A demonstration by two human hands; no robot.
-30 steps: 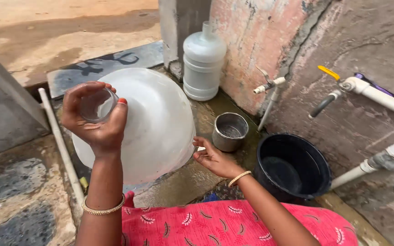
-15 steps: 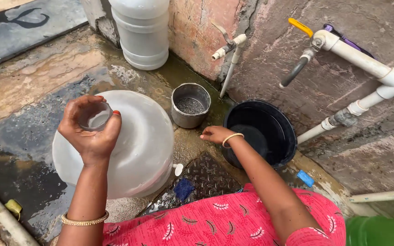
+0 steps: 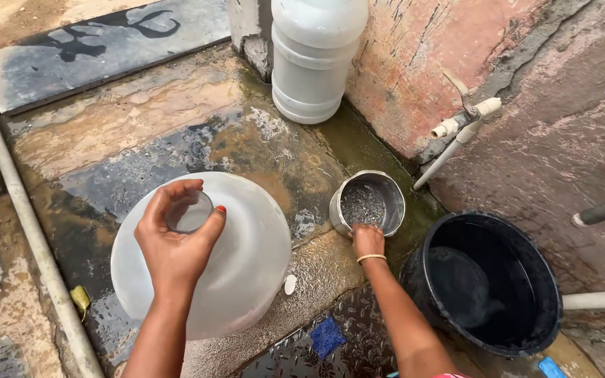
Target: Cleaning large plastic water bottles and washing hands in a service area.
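Note:
My left hand (image 3: 175, 246) grips the open neck of a big translucent white water jug (image 3: 246, 259) that stands upright on the wet ground in front of me. My right hand (image 3: 367, 241) rests on the near rim of a small steel pot (image 3: 367, 203) holding grey gritty material; its fingers curl over the rim. Whether they actually hold the pot is unclear. A bangle sits on that wrist.
A second white jug (image 3: 314, 59) stands against the pink wall. A black bucket (image 3: 488, 280) with water sits at right, under white pipes and a tap (image 3: 460, 129). A white pipe (image 3: 26, 224) lies along the left. A blue scrap (image 3: 327, 336) and a small white cap (image 3: 290, 284) lie near my arms.
My right hand has gone from the ground near the bucket to the steel pot's rim. My left hand keeps hold of the jug's neck. The view has shifted lower and closer.

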